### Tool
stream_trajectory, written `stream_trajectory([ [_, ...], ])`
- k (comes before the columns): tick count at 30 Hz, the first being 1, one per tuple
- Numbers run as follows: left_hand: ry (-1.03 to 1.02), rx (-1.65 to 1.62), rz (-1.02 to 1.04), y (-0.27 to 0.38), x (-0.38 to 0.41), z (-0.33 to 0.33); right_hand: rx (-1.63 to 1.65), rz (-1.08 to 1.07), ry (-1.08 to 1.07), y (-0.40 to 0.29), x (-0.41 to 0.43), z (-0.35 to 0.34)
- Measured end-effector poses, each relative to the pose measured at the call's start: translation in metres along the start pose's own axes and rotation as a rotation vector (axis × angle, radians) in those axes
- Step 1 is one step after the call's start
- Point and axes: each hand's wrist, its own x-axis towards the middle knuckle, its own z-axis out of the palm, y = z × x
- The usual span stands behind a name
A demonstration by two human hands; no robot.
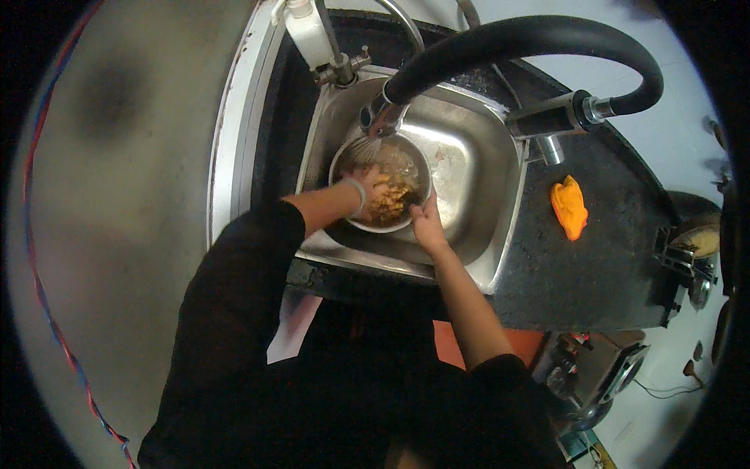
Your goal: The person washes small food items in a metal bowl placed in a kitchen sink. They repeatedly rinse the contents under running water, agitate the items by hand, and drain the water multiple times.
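A round metal bowl (382, 229) with water and small orange-brown pieces of food (391, 202) stands in the left part of a stainless steel sink (489, 193). Water sprays into it from a faucet head (384, 117) above its far side. My left hand (368, 186) is inside the bowl at its left, among the pieces; its fingers are blurred and partly under water, so whether they grip anything is unclear. With my right hand (428, 223) I hold the bowl's rim at the lower right, thumb up along the side.
A black flexible hose (527, 35) arches over the sink's far side to a second spout (551, 146) at the right. An orange cloth (569, 208) lies on the dark countertop (592, 281). A white dispenser-like fixture (307, 38) stands at the sink's far left corner.
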Motion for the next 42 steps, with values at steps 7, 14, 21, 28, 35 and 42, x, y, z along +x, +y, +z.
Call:
stream_trajectory([
  [7, 0.038, -0.212, -0.126, 0.009, 0.022, 0.001, -0.023, -0.071, 0.033, -0.011, -0.008, -0.001],
  [14, 0.361, -0.622, -0.193, -0.035, 0.057, 0.009, 0.021, -0.168, -0.018, -0.011, -0.002, -0.003],
  [21, -0.217, -0.311, -0.257, 0.015, 0.023, 0.029, 0.191, -0.042, -0.046, -0.010, 0.002, -0.002],
  [28, -0.174, -0.211, -0.298, 0.015, 0.044, 0.013, 0.017, 0.018, 0.048, -0.005, -0.002, -0.006],
  [35, 0.107, -0.612, -0.439, -0.013, 0.061, -0.004, 0.109, -0.065, 0.027, 0.001, 0.003, -0.002],
  [42, 0.424, -0.868, -0.476, -0.006, 0.045, -0.017, 0.094, 0.005, 0.029, -0.015, 0.002, -0.001],
])
